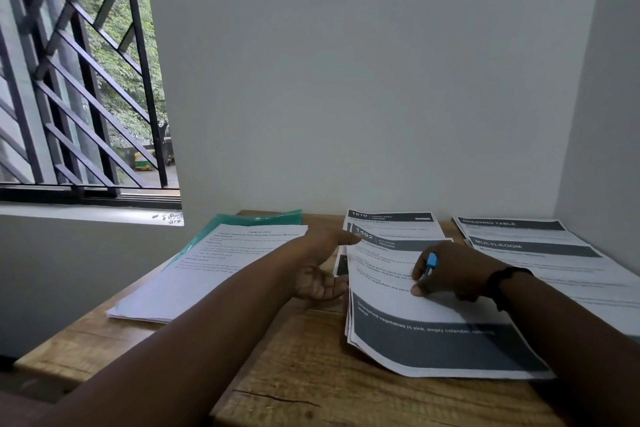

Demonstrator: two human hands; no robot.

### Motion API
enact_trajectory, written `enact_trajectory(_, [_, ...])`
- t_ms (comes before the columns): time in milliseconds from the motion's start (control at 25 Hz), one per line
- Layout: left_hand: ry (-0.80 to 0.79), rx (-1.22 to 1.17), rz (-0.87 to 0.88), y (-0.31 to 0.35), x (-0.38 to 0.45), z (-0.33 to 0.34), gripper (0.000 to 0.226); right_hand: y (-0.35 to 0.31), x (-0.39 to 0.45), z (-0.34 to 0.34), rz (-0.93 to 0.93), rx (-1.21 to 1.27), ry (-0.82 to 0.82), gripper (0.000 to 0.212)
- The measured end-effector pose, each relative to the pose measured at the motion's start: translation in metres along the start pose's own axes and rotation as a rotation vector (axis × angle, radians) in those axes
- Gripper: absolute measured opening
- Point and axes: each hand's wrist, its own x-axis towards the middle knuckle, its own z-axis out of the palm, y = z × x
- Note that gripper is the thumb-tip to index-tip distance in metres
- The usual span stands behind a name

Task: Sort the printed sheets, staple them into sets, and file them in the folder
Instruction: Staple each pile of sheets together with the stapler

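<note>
Hands: two bare hands in view, both over the wooden table [304,367].
Right hand [453,274]: rests on the top sheet of the middle stack, fingers curled round a small blue stapler [431,263], thumb tip pressing the paper; a dark wristband [502,282] sits on the wrist.
Left hand [320,267]: holds nothing, palm turned toward the right hand, fingers loose and spread, index tip touching the far left corner of the middle stack's top sheet.
Paper piles: four counted.
Middle stack [426,333]: under the right hand, several sheets fanned at the near edge, top sheet headed "1492 KITCHEN" with a dark band across its lower part.
Far stack [393,224]: just beyond the right hand, headed "1610", partly overlapped by the middle stack.
Right-side stack [540,253]: outboard of the right hand, dark headers reading "DRESSING TABLE" and "MULTI-ROOM".
Left-side stack [211,274]: outboard of the left hand, plain text pages, lying on the folder.
Folder: one, translucent green [273,218], its far edge and left edge showing beyond that stack.
Surface: wood plank top, grain and a dark crack visible near the front edge.
Room: pale wall [363,80] behind, side wall close on the right; window [83,80] to the left with black diagonal grille, trees and a yellow-green vehicle outside.
</note>
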Motion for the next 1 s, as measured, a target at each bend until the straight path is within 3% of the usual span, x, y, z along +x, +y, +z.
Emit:
enact_trajectory(80, [-0.048, -0.104, -0.026, -0.002, 0.002, -0.001, 0.041, 0.0, 0.0, 0.001, -0.003, -0.008, -0.002, 0.029])
enact_trajectory(200, [-0.069, -0.197, -0.001, -0.007, 0.012, -0.002, 0.065, 0.0, 0.001, 0.001, -0.002, -0.005, 0.0, 0.03])
enact_trajectory(360, [-0.145, -0.119, 0.001, -0.013, 0.006, 0.009, 0.032, 0.002, 0.003, 0.002, 0.01, 0.029, -0.009, 0.031])
enact_trajectory(520, [-0.054, 0.086, 0.067, -0.009, 0.029, 0.018, 0.038, 0.004, 0.005, 0.002, 0.02, 0.066, -0.016, 0.03])
enact_trajectory(640, [-0.049, 0.1, 0.083, 0.0, 0.052, 0.018, 0.033, 0.007, 0.004, 0.001, -0.004, 0.093, -0.032, 0.039])
enact_trajectory(800, [-0.076, 0.086, 0.175, -0.001, 0.066, 0.02, 0.028, 0.017, 0.002, -0.01, 0.048, 0.157, 0.225, 0.03])
enact_trajectory(880, [-0.121, 0.02, 0.272, 0.003, 0.061, 0.013, 0.026, 0.022, -0.003, -0.018, 0.111, 0.294, 0.395, 0.035])
enact_trajectory(1000, [-0.103, -0.122, 0.497, 0.018, 0.043, -0.003, 0.022, 0.017, -0.018, -0.033, 0.106, 0.778, 0.336, 0.04])
